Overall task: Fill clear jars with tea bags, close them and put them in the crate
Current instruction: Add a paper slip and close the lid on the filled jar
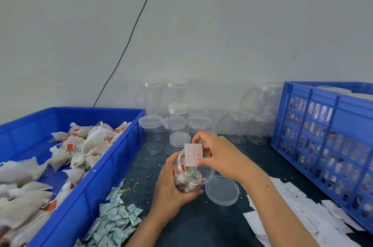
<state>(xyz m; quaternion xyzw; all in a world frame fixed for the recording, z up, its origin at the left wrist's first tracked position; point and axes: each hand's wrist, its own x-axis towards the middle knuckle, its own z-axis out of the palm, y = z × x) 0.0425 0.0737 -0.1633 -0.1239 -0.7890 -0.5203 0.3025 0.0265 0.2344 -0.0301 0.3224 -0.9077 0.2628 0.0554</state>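
My left hand [171,188] grips a clear jar [191,178] tilted toward me, with tea bags and a green-and-white sachet inside. My right hand [220,153] pinches a white paper slip with red print [193,154] at the jar's open mouth. The jar's clear lid [222,190] lies upturned on the dark table just right of the jar. A blue tub [96,186] on the left holds many white tea bags [86,143] with orange tags. A blue lattice crate [327,141] stands at the right with filled jars showing through its side.
Several empty clear jars [177,117], some stacked and lidded, stand by the wall behind my hands. Green-and-white sachets [115,220] are piled beside the tub. White paper slips [302,214] are scattered in front of the crate. A black cable [131,34] runs down the wall.
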